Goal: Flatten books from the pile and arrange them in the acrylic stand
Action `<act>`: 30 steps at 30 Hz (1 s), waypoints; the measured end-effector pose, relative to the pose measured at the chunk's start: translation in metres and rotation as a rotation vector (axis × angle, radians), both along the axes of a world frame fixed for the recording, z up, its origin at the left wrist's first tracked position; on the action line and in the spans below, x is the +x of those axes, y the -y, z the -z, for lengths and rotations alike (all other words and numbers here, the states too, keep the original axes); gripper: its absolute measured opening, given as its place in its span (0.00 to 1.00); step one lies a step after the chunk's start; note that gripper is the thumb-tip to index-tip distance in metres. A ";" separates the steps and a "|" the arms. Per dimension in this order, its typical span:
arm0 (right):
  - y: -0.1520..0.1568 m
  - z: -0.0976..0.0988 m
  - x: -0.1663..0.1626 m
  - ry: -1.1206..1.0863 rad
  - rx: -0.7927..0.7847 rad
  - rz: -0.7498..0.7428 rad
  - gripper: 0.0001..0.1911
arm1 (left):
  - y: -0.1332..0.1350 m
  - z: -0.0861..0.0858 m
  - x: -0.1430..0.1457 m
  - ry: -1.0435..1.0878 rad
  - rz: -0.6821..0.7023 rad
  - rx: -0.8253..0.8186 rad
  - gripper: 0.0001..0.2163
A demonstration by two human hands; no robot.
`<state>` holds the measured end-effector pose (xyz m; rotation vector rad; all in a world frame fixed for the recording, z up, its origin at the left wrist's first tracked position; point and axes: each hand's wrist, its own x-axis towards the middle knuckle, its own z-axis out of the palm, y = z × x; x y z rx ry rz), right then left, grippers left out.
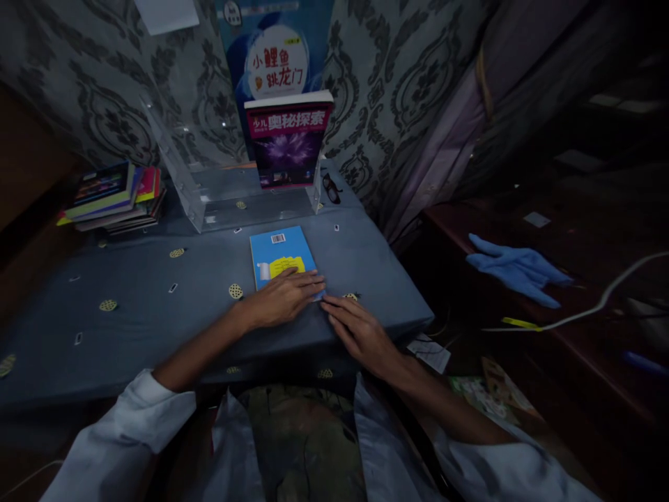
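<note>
A blue book (285, 245) lies flat on the cloth-covered table (172, 328), its barcode at the far edge and a yellow patch nearer me. My left hand (285, 296) rests flat across the book's near part, fingers stretched to the right and covering some of the yellow. By the book's near right corner is my right hand (360, 331), its fingers extended and the tips at or just beside that corner. Whether those tips touch the book I cannot tell.
Behind the book, a clear acrylic stand (193, 199) holds a purple-covered book (287, 150) before a taller blue one (277, 49). Stacked books (115, 195) lie at left, glasses (331, 189) beside the stand. A blue glove (515, 268) and white cable (601, 303) lie right.
</note>
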<state>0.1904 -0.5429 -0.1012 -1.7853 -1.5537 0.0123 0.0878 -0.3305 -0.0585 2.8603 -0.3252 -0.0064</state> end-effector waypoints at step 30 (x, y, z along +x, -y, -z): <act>-0.144 0.005 0.080 -0.366 0.046 -0.118 0.13 | -0.069 0.011 0.035 0.151 -0.436 0.126 0.17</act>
